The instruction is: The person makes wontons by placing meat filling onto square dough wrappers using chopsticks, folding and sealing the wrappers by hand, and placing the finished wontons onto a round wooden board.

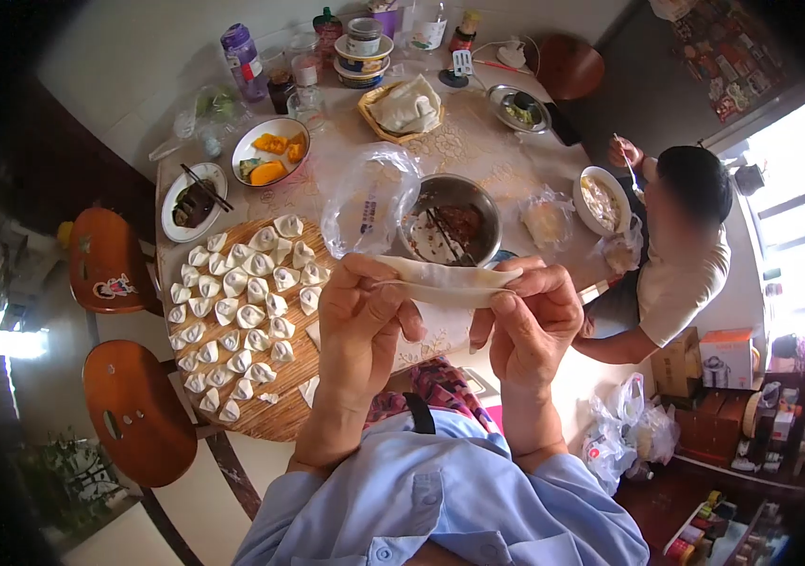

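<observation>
A folded wonton wrapper (445, 283) is stretched sideways between my two hands, above the table's near edge. My left hand (362, 307) pinches its left end between thumb and fingers. The right end is gripped the same way by my right hand (535, 311). Just beyond the wrapper stands a steel bowl (492, 212) of meat filling with dark chopsticks (450, 236) in it. Left of my hands, a round wooden board (275, 410) carries rows of wrapped wontons (251, 316). Whether filling lies inside the held wrapper, I cannot tell.
A clear plastic bag (369, 198) lies beside the steel bowl. Further back are a basket with a white cloth (407, 106), a bowl of pumpkin (270, 156) and a plate with chopsticks (193, 203). At right, a person (681, 250) sits by a bowl of food (601, 201). Wooden chairs (138, 410) stand left.
</observation>
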`<state>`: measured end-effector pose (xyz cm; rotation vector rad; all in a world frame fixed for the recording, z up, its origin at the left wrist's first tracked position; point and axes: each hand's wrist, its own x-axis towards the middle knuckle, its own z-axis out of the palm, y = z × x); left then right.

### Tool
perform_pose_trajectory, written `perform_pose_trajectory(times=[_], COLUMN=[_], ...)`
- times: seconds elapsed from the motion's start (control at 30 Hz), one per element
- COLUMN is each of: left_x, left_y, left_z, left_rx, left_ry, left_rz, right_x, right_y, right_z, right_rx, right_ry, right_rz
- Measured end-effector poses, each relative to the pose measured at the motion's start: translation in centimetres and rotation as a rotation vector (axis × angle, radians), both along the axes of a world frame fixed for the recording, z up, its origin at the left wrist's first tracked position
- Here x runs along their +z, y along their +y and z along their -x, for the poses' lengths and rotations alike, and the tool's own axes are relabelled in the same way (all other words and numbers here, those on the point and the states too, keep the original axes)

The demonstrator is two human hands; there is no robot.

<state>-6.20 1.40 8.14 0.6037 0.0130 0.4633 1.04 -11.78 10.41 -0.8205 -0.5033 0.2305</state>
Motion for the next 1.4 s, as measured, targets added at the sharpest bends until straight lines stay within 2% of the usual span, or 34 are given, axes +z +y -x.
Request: perform_pose_trajectory(times=[0.17, 0.3, 0.63, 0.93, 1.13, 1.33, 1.4], left_x=[0.2, -0.7, -1.0, -0.5, -0.4, -1.4, -1.6], left_y=[-0.1, 0.5, 0.5, 0.3, 1.0, 1.0, 0.6], left_z=[-0.6, -0.5, -0.4, -0.8, -0.7, -1.3, -1.6], left_rx=[-0.186, -0.292, -0.149, -0.084, -0.285, -0.318, -0.268], left_ry=[-0.114, -0.079, 0.031, 0.019, 0.299, 0.300, 0.327], left_rz=[0.310, 0.334, 0.120, -0.124, -0.245, -0.291, -0.385], right_x=[-0.2, -1.7, -2.2, -1.8, -1.4, -1.0, -1.1], right_y=[0.1, -0.1, 0.0, -0.5, -0.7, -1.2, -1.2], right_z=[-0.1, -0.9, -1.0, -2.1, -2.9, -2.4, -2.3], right_rx=[0.064, 0.162, 0.129, 0.263, 0.190, 0.081, 0.031], right_ry=[0.133, 0.067, 0.053, 0.123, -0.078, -0.294, -0.367], right_rz=[-0.046, -0.085, -0.037, 0.063, 0.343, 0.637, 0.696])
